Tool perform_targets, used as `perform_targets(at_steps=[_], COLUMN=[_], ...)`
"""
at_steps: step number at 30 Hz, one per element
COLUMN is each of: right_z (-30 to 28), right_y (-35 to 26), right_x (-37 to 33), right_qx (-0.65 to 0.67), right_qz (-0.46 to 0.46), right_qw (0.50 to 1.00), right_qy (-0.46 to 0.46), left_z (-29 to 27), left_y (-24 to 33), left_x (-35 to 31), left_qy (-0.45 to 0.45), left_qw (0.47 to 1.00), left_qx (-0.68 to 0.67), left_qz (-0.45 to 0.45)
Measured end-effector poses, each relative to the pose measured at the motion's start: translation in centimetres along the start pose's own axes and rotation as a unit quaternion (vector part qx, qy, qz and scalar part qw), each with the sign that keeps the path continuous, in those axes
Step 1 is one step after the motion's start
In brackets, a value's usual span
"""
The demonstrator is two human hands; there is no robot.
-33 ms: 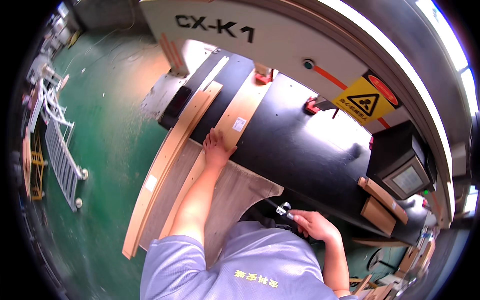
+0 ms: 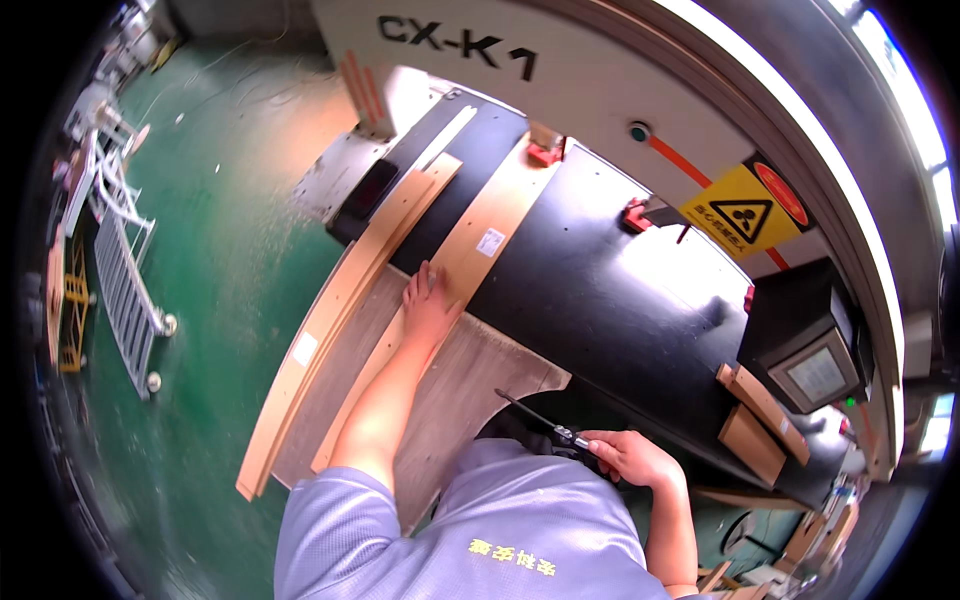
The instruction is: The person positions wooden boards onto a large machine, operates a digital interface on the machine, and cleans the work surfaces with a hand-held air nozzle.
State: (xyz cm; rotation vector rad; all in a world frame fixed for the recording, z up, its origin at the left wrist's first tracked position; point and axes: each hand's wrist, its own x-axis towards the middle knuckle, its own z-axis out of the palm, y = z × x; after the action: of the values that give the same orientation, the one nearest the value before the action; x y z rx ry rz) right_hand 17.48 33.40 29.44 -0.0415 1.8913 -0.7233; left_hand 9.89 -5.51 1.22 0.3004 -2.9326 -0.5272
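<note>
My left hand [image 2: 428, 306] lies on a long light-brown wooden board [image 2: 505, 205], its fingers stretched out along the surface. The board bears a small white label and runs from a red clamp-like part [image 2: 543, 153] at the far end back under my left forearm. In my right hand [image 2: 635, 458], close to my waist, is a slim tool [image 2: 568, 436] with a long thin dark shaft and a silvery body. Its shaft points left over a grey-brown wooden panel [image 2: 465, 385]; its exact kind cannot be made out. My right fingers are wrapped round its rear end.
Left of the board lie stacked long wooden strips [image 2: 345, 290]. A white machine beam [image 2: 590, 80] spans the black table [image 2: 590, 270]. A control screen [image 2: 815, 372] and short wood pieces [image 2: 755, 442] stand right. A metal trolley [image 2: 125, 300] is on the green floor.
The whole view has shifted slightly. My left hand has slid a little toward me along the board, its thumb closer in. The tool's shaft, blurred before, now shows clearly and reaches farther left.
</note>
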Motion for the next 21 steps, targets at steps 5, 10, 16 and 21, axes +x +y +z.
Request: perform_targets(at_steps=[5,10,16,21], right_z=[-0.1,-0.3,2.1,3.3], right_y=[-0.1,-0.7,1.1,1.7], right_x=[0.2,1.2,3.7,4.9], right_qx=[0.0,0.013,0.086,0.15], right_qz=[0.012,0.016,-0.119,-0.138], right_qw=[0.999,0.998,0.982,0.964], right_qy=[-0.043,-0.056,0.119,0.173], left_z=[-5.3,-8.4,-6.3,-2.9], left_y=[-4.9,-10.1,-7.8,-0.2], left_x=[-14.9,-27.7,-21.8,-6.3], left_qy=[-0.038,-0.021,-0.016,-0.044], left_qw=[0.997,0.983,0.989,0.993], left_qx=[0.02,0.0,0.012,0.014], left_qz=[-0.07,-0.183,-0.15,-0.105])
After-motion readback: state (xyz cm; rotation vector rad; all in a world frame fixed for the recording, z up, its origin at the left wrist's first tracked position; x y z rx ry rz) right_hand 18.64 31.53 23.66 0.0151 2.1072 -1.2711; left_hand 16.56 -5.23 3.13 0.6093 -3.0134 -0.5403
